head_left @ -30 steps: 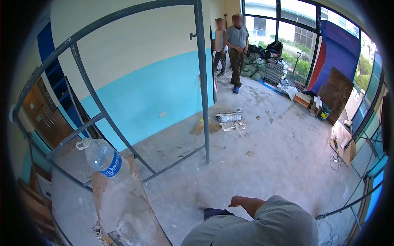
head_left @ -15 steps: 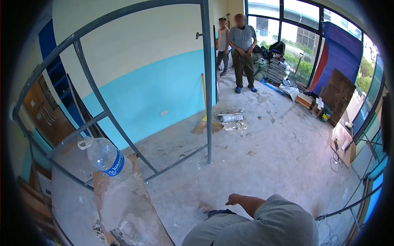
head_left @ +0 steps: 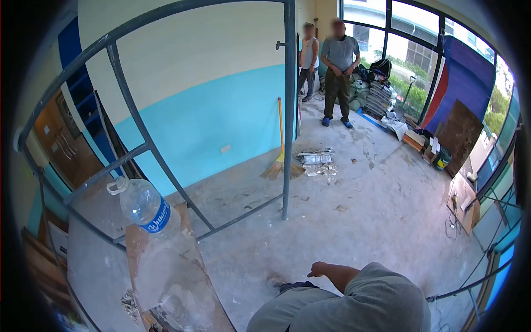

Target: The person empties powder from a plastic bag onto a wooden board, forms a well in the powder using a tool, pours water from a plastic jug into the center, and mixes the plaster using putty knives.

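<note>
One orange-handled straw broom (head_left: 281,130) is newly revealed toward one o'clock, while the clear blue-labelled plastic bottle (head_left: 145,205), toward ten o'clock from the right hand (head_left: 317,269) (opening and grip indeterminable; left hand unseen), is seemingly undisturbed.

A plain, loose top (head_left: 381,307) in muted grey is worn, its cloth gathered in soft folds. The forearm (head_left: 340,275) and hand (head_left: 317,269) are left bare by a short grey sleeve (head_left: 371,278). Beyond the top, dark navy cloth (head_left: 298,286) is seen.
</note>
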A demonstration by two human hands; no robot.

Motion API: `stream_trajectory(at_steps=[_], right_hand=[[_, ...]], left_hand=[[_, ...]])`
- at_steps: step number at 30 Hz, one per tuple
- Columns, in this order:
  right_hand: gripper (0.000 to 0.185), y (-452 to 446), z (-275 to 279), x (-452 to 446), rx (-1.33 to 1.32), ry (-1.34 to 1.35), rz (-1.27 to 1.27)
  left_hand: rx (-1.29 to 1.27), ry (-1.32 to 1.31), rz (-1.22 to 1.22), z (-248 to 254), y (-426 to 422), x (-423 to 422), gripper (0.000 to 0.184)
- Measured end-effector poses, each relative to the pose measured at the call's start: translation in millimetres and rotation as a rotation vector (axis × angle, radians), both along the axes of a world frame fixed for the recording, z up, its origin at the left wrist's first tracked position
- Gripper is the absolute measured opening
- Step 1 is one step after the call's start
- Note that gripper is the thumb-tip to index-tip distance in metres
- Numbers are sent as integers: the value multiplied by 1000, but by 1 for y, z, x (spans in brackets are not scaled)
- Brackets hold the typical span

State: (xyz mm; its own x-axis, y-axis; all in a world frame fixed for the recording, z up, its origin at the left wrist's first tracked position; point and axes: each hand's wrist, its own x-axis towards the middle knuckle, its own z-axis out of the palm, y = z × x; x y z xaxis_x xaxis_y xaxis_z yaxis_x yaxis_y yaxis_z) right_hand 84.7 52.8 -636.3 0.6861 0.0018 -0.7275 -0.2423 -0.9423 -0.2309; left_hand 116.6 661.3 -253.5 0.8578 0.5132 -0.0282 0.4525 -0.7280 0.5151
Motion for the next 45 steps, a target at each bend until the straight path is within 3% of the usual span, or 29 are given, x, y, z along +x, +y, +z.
stream_trajectory(at_steps=[17, 22, 26, 32, 35, 38, 39, 41, 42, 43, 44, 45], right_hand=[[64, -5, 8, 15, 32, -101, -14], [64, -6, 11, 17, 31, -81, -6], [69, -5, 11, 21, 6, 16, 36], [65, -3, 13, 21, 24, -92, 43], [68, -2, 16, 25, 7, 8, 80], [66, -8, 3, 24, 35, -67, 140], [65, -8, -1, 22, 43, -71, 186], [63, -12, 1, 20, 42, -74, 188], [59, -12, 7, 19, 57, -97, 194], [56, -14, 15, 19, 81, -118, 212], [51, -11, 21, 24, 93, -78, 266], [53, -11, 13, 29, 2, -7, 261]], left_hand=[[-9, 13, 45, 3, -6, -6, 52], [17, -1, 65, -8, 7, -10, 55], [8, 86, 133, 15, -5, -15, 56], [-186, 40, 292, -44, 52, -27, 56], [312, -83, -102, -87, 101, -57, 54], [-198, -41, 222, -86, 107, -74, 51], [242, -390, -266, -108, 145, -66, 49], [540, -474, -570, -154, 190, -106, 51], [248, -337, -469, -126, 155, -100, 51], [247, -205, -431, -141, 170, -109, 51], [509, -410, -426, -160, 179, -120, 46], [539, -240, -334, -167, 180, -126, 45]])
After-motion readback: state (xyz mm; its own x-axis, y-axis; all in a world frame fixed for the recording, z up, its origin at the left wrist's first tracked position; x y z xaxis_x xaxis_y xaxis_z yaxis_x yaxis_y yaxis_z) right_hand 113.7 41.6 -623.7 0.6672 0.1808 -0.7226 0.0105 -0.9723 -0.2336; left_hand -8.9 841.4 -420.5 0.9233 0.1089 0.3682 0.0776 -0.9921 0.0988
